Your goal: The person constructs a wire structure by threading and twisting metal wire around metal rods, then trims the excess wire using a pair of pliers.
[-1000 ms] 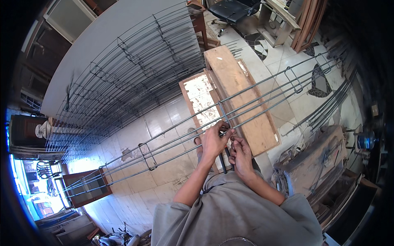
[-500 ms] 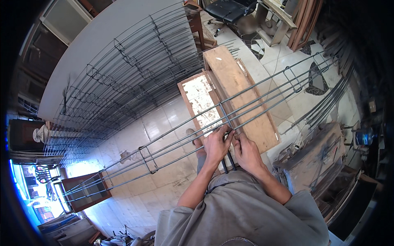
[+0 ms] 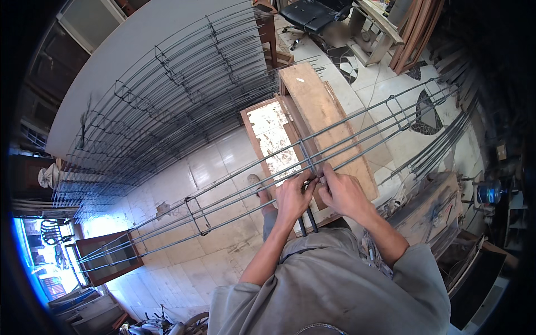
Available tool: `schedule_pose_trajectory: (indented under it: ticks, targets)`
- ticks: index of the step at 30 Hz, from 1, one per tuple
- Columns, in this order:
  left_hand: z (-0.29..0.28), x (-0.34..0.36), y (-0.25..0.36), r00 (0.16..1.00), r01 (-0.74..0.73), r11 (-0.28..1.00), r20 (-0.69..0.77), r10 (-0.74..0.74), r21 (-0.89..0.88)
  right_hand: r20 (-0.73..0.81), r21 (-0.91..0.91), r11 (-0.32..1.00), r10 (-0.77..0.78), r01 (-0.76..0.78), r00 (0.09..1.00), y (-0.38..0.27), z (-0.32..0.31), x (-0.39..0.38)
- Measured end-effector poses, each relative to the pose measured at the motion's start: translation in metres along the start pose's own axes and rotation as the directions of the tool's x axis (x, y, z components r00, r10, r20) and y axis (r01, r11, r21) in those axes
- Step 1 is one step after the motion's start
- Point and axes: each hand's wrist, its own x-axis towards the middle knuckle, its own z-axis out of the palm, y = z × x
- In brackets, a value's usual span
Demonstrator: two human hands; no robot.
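A long cage of steel reinforcing bars (image 3: pixel 240 192) runs slantwise in front of me, from lower left to upper right, with square stirrups around its bars. My left hand (image 3: pixel 294 196) has its fingers pinched together at the near bar, beside a stirrup (image 3: pixel 306 153). Close to it, my right hand (image 3: pixel 347 194) is closed, its thumb and fingertips meeting at the same joint. Whatever small thing lies between the fingertips is hidden. Two dark rods (image 3: pixel 312 220) show below the hands, close to my waist.
Under the cage stands a wooden box-like bench (image 3: pixel 318 106) with a paint-spattered panel (image 3: pixel 273 139) alongside. Many finished bar cages (image 3: pixel 167 106) are stacked at the left. Loose bars (image 3: pixel 446 142) lie to the right, above a worn wooden crate (image 3: pixel 427 204). A black chair (image 3: pixel 310 15) is at the back.
My right hand has turned and shifted slightly up and right, its fingers now over the joint. The left hand stays nearly in place. The whole view has shifted a little.
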Motion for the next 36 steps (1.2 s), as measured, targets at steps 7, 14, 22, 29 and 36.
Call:
schedule_pose_trajectory:
  ticks: [7, 14, 22, 29, 36]
  targets:
    - [-0.004, -0.002, -0.003, 0.996, -0.085, 0.996, 0.013, 0.085, -0.008, 0.169, -0.046, 0.997, -0.049, 0.057, 0.984, -0.003, -0.024, 0.021]
    - [-0.009, -0.004, 0.006, 0.995, -0.076, 0.989, 0.076, 0.067, 0.126, 0.144, 0.036, 0.995, -0.094, 0.089, 0.985, -0.002, -0.023, 0.023]
    - [0.011, -0.006, -0.003, 0.997, -0.076, 0.992, 0.002, 0.076, 0.102, 0.226, -0.056, 0.989, -0.118, 0.134, 0.967, 0.005, -0.023, 0.029]
    - [0.014, -0.005, -0.005, 1.0, 0.0, 0.998, -0.009, 0.001, 0.071, 0.367, -0.159, 0.968, -0.125, 0.194, 0.922, -0.011, -0.033, 0.033]
    - [0.021, -0.008, -0.013, 0.992, -0.06, 0.991, -0.102, 0.072, 0.122, 0.341, -0.3, 0.934, -0.084, 0.193, 0.936, -0.022, -0.017, 0.025]
